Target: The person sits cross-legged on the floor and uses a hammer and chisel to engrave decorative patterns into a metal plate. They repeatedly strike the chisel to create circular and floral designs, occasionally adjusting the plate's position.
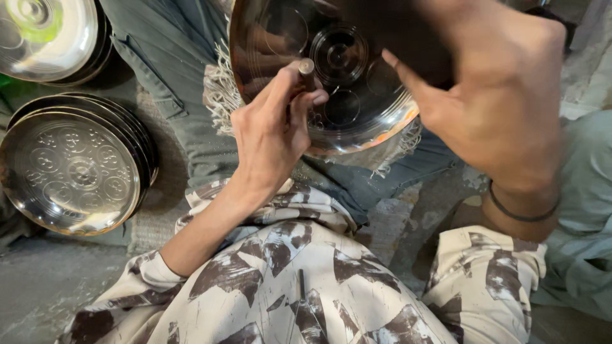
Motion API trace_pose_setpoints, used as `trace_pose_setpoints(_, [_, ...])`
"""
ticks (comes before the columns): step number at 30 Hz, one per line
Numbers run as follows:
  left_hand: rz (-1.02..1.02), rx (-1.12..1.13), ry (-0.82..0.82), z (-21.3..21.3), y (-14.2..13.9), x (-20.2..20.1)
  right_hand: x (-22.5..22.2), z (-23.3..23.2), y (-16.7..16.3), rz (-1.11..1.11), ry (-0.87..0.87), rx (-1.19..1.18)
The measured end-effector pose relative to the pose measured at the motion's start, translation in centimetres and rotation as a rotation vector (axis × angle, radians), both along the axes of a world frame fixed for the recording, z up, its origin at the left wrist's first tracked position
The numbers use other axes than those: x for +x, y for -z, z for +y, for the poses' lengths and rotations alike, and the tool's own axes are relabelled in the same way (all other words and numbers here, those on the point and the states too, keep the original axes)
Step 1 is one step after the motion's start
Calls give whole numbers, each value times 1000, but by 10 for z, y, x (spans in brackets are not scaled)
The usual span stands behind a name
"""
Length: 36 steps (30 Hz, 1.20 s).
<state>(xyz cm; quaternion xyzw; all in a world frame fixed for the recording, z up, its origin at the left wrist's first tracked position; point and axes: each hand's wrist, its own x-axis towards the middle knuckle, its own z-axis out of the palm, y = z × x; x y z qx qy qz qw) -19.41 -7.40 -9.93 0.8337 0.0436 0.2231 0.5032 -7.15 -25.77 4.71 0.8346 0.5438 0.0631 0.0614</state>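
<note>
The left hand [271, 130] is pinching a short dark metal punch [306, 73] against the round polished steel plate [331, 83], which the right hand [503, 108] is gripping at its rim above the lap. Engraving appears underway; the next mark requires steady tip placement.

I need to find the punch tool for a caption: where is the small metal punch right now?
In the head view the metal punch is at top centre, pinched in the left hand, its tip against the shiny steel plate that the right hand steadies.

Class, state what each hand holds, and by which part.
Left hand grips a small punch tool by its shaft; right hand holds the steel plate at its rim.
</note>
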Motion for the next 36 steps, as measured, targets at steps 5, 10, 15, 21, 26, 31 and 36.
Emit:
trace_pose_setpoints(5, [28,-1,-12,1,-2,1,0,11,-2,95,-44,80])
trace_pose_setpoints(10, [29,-20,20,2,-4,5,3,23,-11,203,9,28])
trace_pose_setpoints(15, [23,-34,57,3,-5,7,-4,13,-4,82,52,-18])
trace_pose_setpoints(21, [44,-36,127,9,-3,10,-8,2,3,124,91,43])
trace_pose_setpoints(26, [38,-6,194,16,-4,19,-11,8,2,83,145,116])
trace_pose_setpoints(31, [50,44,377,30,-9,28,-12,-32,18,130,125,151])
trace_pose_setpoints(36, [5,57,504,34,-11,39,-22,-73,51,174,180,312])
